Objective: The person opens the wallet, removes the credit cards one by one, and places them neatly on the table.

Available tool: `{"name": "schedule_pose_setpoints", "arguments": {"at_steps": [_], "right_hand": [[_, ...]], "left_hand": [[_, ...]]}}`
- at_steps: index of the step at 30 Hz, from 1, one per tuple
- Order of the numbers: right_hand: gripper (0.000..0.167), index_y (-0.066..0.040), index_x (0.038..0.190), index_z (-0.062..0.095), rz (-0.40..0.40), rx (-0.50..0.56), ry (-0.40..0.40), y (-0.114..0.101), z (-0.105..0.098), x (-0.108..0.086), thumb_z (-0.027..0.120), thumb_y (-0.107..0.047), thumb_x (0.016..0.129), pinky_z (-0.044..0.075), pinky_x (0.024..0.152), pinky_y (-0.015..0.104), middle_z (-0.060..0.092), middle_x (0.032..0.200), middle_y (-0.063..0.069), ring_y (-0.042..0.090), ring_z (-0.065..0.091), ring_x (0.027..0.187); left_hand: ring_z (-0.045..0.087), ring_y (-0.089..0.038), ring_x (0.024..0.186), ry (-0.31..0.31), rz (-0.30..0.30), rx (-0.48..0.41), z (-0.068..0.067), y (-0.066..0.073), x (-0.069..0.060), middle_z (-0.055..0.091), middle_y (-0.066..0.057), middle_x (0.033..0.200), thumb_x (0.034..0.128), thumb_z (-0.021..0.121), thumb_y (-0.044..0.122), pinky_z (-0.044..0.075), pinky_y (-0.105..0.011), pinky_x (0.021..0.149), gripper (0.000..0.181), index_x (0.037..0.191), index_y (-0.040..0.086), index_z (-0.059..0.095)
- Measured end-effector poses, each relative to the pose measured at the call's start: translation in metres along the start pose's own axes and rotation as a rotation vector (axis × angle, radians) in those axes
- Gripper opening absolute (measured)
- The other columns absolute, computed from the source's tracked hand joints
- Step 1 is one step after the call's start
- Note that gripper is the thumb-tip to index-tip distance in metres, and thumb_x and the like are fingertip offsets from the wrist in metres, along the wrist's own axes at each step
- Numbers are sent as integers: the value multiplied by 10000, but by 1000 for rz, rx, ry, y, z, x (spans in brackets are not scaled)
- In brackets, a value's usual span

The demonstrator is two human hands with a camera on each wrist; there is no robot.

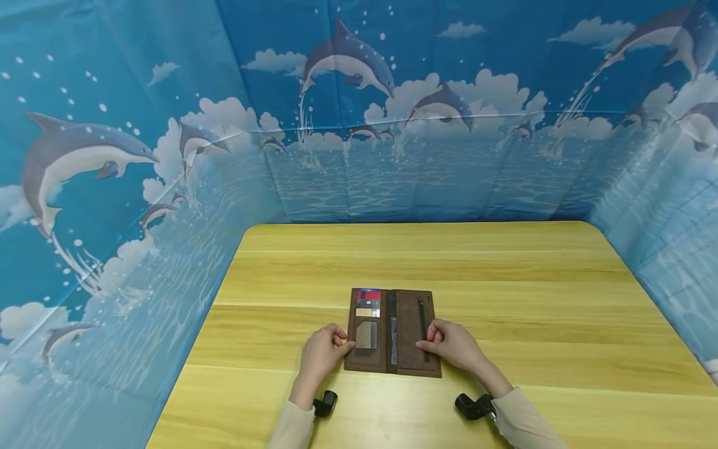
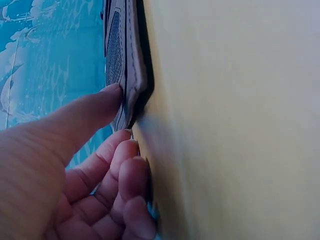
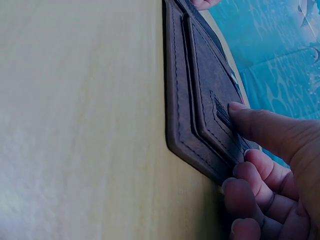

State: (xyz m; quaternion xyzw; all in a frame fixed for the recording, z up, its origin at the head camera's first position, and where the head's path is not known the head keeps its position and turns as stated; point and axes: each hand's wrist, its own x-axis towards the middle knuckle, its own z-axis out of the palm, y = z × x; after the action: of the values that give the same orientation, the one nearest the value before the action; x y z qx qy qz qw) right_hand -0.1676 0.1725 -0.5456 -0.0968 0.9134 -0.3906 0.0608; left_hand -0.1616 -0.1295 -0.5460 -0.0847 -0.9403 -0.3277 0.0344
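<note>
A long brown wallet (image 1: 381, 358) lies unfolded on the table in the head view. Several cards (image 1: 368, 304) fill the slots of its left half, above a clear window (image 1: 366, 335). Down the right half runs a zipper (image 1: 422, 324). My left hand (image 1: 322, 352) pinches the wallet's left edge, thumb on top and fingertips at the underside, as the left wrist view shows. At the opposite edge my right hand (image 1: 457, 345) pinches the wallet too. Its thumb (image 3: 265, 125) presses beside the zipper, while the other fingers curl at the edge.
The wood-grain table (image 1: 505, 280) has rounded far corners. A blue curtain (image 1: 449, 168) printed with dolphins hangs around its back and sides. Black wrist cameras (image 1: 473, 406) sit on both forearms, close above the tabletop.
</note>
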Motion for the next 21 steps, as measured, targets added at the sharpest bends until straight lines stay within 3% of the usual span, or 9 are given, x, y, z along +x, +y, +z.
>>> {"name": "schedule_pose_setpoints", "arguments": {"at_steps": [4, 8, 11, 14, 21], "right_hand": [[292, -159, 747, 533, -10, -5, -5, 1, 0, 0, 763, -332, 798, 328, 493, 242, 474, 592, -58, 95, 406, 504], [289, -154, 748, 533, -15, -2, -3, 0, -1, 0, 764, -320, 800, 326, 489, 238, 477, 590, -55, 94, 404, 499], [290, -150, 747, 533, -13, 1, 0, -1, -2, 0, 766, -315, 799, 321, 485, 237, 476, 586, -52, 95, 400, 496], [291, -147, 746, 533, -11, 4, -1, -2, -2, 0, 765, -315, 800, 317, 482, 236, 475, 584, -50, 95, 398, 496], [301, -150, 744, 529, -3, -4, -5, 0, 0, 1, 756, -337, 806, 318, 490, 237, 472, 584, -51, 97, 399, 499]], "left_hand": [[474, -82, 652, -25, 73, 3, 0, -3, -5, 553, 39, 811, 798, 776, 242, 439, -262, 579, 311, 1027, 61, 670], [534, -174, 920, -41, 160, 40, 0, -7, -9, 571, -44, 1063, 822, 754, 264, 481, -360, 781, 468, 1218, 51, 621], [459, -271, 1158, -59, 217, 56, -1, -10, -10, 519, -108, 1276, 856, 713, 299, 394, -462, 952, 537, 1316, 70, 559], [332, -342, 1303, -110, 227, 44, -2, -13, -13, 387, -138, 1444, 877, 670, 369, 262, -539, 1043, 607, 1387, 92, 492], [100, -369, 1409, -237, 220, 30, -6, -15, -19, 159, -130, 1559, 889, 563, 544, 63, -575, 1090, 759, 1480, 122, 343]]}}
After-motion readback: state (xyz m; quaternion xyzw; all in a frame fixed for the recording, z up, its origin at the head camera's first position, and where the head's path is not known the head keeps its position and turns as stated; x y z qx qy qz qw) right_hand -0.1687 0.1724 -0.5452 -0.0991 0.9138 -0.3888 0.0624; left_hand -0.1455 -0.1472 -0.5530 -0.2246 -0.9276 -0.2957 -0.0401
